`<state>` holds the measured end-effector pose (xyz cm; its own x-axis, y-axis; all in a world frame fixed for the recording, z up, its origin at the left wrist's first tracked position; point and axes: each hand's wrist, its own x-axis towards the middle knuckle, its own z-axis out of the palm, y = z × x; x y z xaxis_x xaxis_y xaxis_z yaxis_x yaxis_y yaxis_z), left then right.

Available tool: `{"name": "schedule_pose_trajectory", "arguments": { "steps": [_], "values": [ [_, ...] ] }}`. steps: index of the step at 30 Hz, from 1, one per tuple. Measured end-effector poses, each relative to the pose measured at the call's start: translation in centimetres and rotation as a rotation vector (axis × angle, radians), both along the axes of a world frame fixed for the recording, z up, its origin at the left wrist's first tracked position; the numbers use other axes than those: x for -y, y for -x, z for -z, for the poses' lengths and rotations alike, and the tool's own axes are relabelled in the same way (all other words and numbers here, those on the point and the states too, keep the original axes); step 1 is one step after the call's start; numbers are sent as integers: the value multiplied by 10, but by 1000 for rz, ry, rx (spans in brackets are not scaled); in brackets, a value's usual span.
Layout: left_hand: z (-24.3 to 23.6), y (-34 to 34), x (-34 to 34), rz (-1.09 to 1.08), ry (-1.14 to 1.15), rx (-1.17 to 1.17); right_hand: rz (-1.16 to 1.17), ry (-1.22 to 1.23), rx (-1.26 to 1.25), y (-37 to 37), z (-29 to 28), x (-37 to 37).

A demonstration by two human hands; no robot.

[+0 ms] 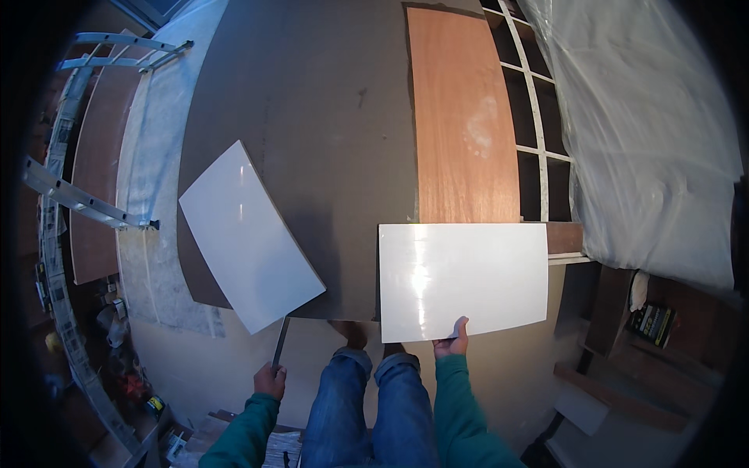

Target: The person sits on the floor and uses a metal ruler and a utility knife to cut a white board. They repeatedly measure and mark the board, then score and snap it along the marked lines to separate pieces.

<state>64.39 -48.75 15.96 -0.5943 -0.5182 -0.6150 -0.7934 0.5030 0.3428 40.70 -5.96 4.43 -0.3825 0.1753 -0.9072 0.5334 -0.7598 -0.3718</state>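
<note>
My left hand (270, 382) is closed round one end of a thin, dark, narrow strip (280, 344), whose kind I cannot make out. The strip points away from me, and its far end reaches the near edge of a white panel (248, 238). That panel lies at a slant on a large dark sheet (320, 132). With the thumb on top and the fingers beneath, my right hand (452, 340) grips the near edge of a second glossy white panel (476, 273). This one is held level, covering the near end of a reddish-brown wooden board (466, 125).
A metal ladder (86, 199) stands along the left side. Beyond the wooden board, at the right, are a white gridded frame (532, 93) and translucent plastic sheeting (647, 140). Boards and a dark package (652, 323) lie at the lower right. My bare feet are close to the dark sheet's near edge.
</note>
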Motion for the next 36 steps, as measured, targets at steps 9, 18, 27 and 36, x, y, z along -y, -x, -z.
{"name": "schedule_pose_trajectory", "arguments": {
  "steps": [9,18,27,36],
  "values": [
    [-8,-21,-23,-165,-92,22,-207,169,-162,26,-64,-28],
    [-28,-17,-66,-252,-83,-17,-242,151,-160,44,-99,-17],
    [-26,-74,-53,-209,15,-7,-172,211,-182,40,-106,-2],
    [11,-75,-63,-200,-87,-74,-146,295,-216,59,-113,-1]
  ]
}}
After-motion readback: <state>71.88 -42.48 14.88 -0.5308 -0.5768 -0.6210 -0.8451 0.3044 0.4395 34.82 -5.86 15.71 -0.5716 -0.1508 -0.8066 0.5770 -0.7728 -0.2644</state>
